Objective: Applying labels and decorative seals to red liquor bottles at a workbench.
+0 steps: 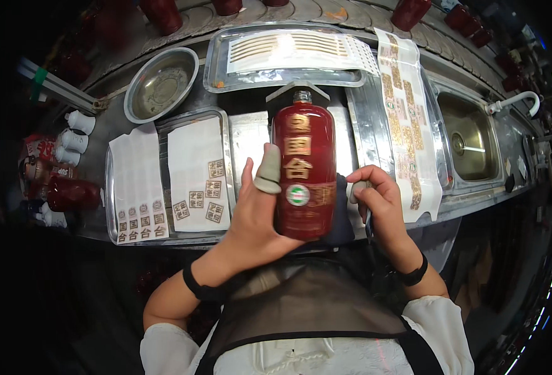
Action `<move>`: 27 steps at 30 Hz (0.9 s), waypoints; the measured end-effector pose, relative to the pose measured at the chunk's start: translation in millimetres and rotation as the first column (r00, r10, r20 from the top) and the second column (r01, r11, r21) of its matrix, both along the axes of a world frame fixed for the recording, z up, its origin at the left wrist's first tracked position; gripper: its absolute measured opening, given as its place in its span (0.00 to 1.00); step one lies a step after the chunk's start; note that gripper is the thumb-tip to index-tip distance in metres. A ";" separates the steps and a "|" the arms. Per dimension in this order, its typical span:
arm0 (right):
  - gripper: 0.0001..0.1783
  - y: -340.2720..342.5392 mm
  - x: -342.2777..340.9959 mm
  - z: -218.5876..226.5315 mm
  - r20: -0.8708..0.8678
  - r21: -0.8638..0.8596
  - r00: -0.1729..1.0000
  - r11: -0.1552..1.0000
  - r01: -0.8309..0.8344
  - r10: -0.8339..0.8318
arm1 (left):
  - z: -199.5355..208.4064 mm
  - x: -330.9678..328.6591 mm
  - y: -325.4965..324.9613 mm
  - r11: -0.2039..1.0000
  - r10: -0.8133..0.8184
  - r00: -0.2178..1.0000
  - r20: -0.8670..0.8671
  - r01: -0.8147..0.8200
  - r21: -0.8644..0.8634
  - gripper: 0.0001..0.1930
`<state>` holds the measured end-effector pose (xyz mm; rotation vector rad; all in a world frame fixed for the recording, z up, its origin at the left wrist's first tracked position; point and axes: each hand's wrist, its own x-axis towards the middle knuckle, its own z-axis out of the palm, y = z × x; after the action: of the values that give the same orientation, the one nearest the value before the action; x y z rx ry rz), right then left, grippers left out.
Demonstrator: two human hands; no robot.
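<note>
My left hand (251, 215) grips the red bottle (321, 150), gold characters (298, 146) and round emblem (298, 195) in place; sheeted decals (196, 199) remain; whether my right hand (383, 209) pinches anything, I cannot tell.

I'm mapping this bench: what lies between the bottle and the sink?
In the head view, a steel tray bearing the label strip lies between the bottle and the sink, with the right hand nearer the bottle.

Left hand (254, 217) gripping, fingers forward; right hand (379, 201) curled.
</note>
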<state>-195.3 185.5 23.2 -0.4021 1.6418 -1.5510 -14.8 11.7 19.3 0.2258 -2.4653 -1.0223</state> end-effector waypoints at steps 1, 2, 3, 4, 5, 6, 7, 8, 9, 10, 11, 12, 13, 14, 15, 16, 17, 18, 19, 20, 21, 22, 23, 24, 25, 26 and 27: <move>0.09 2.0 2.9 2.0 0.009 -0.020 1.000 1.000 -0.006 0.006 | -1.4 6.1 -4.8 0.969 -0.039 0.987 0.157 -0.001 0.247 0.64; 0.13 4.6 1.6 0.7 -0.036 0.027 0.998 0.998 -0.056 0.057 | -3.4 9.9 -8.9 0.996 -0.014 0.973 0.231 -0.005 0.085 0.66; 0.13 4.5 2.8 2.1 -0.031 0.026 0.998 0.998 -0.054 0.055 | -4.7 11.8 -10.7 0.997 0.021 0.954 0.299 0.002 -0.079 0.68; 0.14 3.6 4.7 5.6 -0.010 0.016 0.997 0.997 -0.071 0.071 | -3.9 11.6 -10.4 0.997 0.020 0.952 0.304 0.005 -0.080 0.68; 0.14 2.6 7.1 8.0 0.010 0.006 0.996 0.996 -0.084 0.084 | -0.5 10.8 -9.3 0.953 -0.086 0.979 0.182 0.027 0.302 0.69; 0.12 -1.4 8.7 7.4 -0.031 -0.022 0.994 0.994 -0.106 0.105 | 1.6 9.5 -8.2 0.767 -0.136 0.990 0.029 0.087 0.635 0.71; 0.12 -2.4 9.8 6.6 -0.028 -0.023 0.995 0.995 -0.101 0.100 | -2.2 6.9 -7.1 0.606 -0.116 0.991 -0.063 0.121 0.786 0.67; 0.11 -3.2 9.1 5.2 -0.010 -0.014 0.994 0.994 -0.108 0.108 | 1.1 0.3 -4.2 0.497 -0.062 0.995 -0.073 0.094 0.863 0.62; 0.10 -4.5 9.1 3.6 0.008 -0.005 0.993 0.993 -0.115 0.115 | 4.4 -5.1 -2.1 0.377 -0.007 0.997 -0.075 0.072 0.923 0.58; 0.12 -8.6 12.4 0.5 -0.057 -0.026 0.995 0.996 -0.083 0.082 | 3.9 -7.2 -2.6 0.378 -0.010 0.997 -0.074 0.072 0.923 0.58; 0.12 -11.6 14.2 -0.2 -0.053 -0.027 0.995 0.996 -0.082 0.081 | 1.7 -8.1 -3.0 0.352 -0.001 0.999 -0.053 0.050 0.935 0.55; 0.15 -14.2 15.3 0.4 -0.150 -0.015 0.984 0.995 -0.095 0.092 | -0.3 -9.0 -3.5 0.326 0.008 0.999 -0.031 0.027 0.945 0.53; 0.19 -17.0 16.0 1.9 -0.245 -0.001 0.964 0.994 -0.108 0.104 | -2.1 -10.7 -4.6 0.326 0.008 1.000 -0.027 0.023 0.945 0.53; 0.27 -19.5 17.3 6.6 -0.165 0.034 0.981 0.994 -0.101 0.105 | -3.7 -11.6 -5.1 0.402 -0.007 1.000 -0.028 0.028 0.915 0.52; 0.27 -19.9 17.9 7.3 -0.159 0.037 0.982 0.994 -0.100 0.104 | -4.9 -11.9 -5.3 0.475 -0.022 0.999 -0.028 0.035 0.879 0.52; 0.28 -20.2 18.4 7.4 -0.249 0.067 0.960 0.991 -0.113 0.126 | -5.3 -11.3 -5.1 0.472 -0.022 0.999 -0.023 0.031 0.881 0.52; 0.30 -20.9 18.1 7.2 -0.339 0.096 0.929 0.988 -0.125 0.150 | -5.5 -11.3 -5.7 0.490 -0.022 0.999 -0.039 0.045 0.871 0.52; 0.31 -20.2 17.0 7.2 -0.326 0.106 0.931 0.985 -0.135 0.163 | -5.8 -11.1 -6.4 0.508 -0.023 0.998 -0.056 0.060 0.860 0.52; 0.31 -19.7 16.6 6.5 -0.323 0.106 0.932 0.985 -0.137 0.164 | -7.5 -10.7 -7.3 0.508 -0.021 0.998 -0.053 0.056 0.860 0.52; 0.31 -18.5 16.6 6.1 -0.290 0.105 0.942 0.984 -0.144 0.169 | -10.0 -10.3 -7.8 0.502 -0.027 0.998 -0.051 0.058 0.863 0.53; 0.31 -18.0 16.5 5.7 -0.256 0.104 0.951 0.983 -0.151 0.173 | -11.5 -10.0 -8.0 0.496 -0.033 0.998 -0.050 0.060 0.866 0.54; 0.31 -18.2 16.3 4.2 -0.255 0.104 0.951 0.983 -0.152 0.174 | -10.7 -10.3 -7.6 0.496 -0.032 0.998 -0.048 0.058 0.866 0.54; 0.30 -18.2 16.2 3.1 -0.255 0.086 0.953 0.985 -0.147 0.164 | -8.6 -10.9 -6.9 0.495 -0.027 0.998 -0.050 0.057 0.867 0.54; 0.30 -18.4 16.1 2.6 -0.255 0.068 0.955 0.988 -0.141 0.154 | -7.5 -11.2 -6.6 0.493 -0.022 0.998 -0.052 0.056 0.868 0.54; 0.30 -18.1 15.4 2.9 -0.255 0.070 0.954 0.987 -0.141 0.155 | -7.8 -11.5 -6.8 0.491 -0.022 0.998 -0.053 0.057 0.869 0.54; 0.30 -17.2 15.0 2.1 -0.254 0.067 0.955 0.987 -0.143 0.156 | -8.8 -10.8 -6.7 0.492 -0.025 0.999 -0.047 0.053 0.869 0.54; 0.30 -16.4 15.0 1.4 -0.253 0.065 0.955 0.987 -0.145 0.156 | -9.6 -10.0 -6.5 0.493 -0.028 0.999 -0.042 0.050 0.869 0.55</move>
<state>-180.3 169.1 24.6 -0.7131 1.7940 -1.3896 -24.8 5.2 9.7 0.4635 -1.6766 -2.2238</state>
